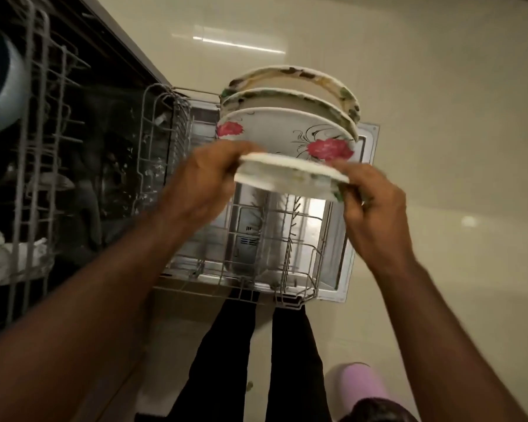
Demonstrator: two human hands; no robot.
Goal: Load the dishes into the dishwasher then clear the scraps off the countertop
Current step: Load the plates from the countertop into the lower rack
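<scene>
White plate (290,175) edge-on between left hand (201,184) and right hand (375,208), both gripping its rim, forearms outstretched above lower rack (256,269).

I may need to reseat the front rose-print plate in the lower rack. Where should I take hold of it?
Take the rose-print plate by its top rim, coming from above. It stands on edge in the lower rack, with two more plates close behind, so only the upper edge looks free. Both the left hand and the right hand are holding another plate right now.

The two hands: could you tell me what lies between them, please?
In the head view, a white plate spans the gap, gripped at its edges by the left hand and right hand.
</scene>
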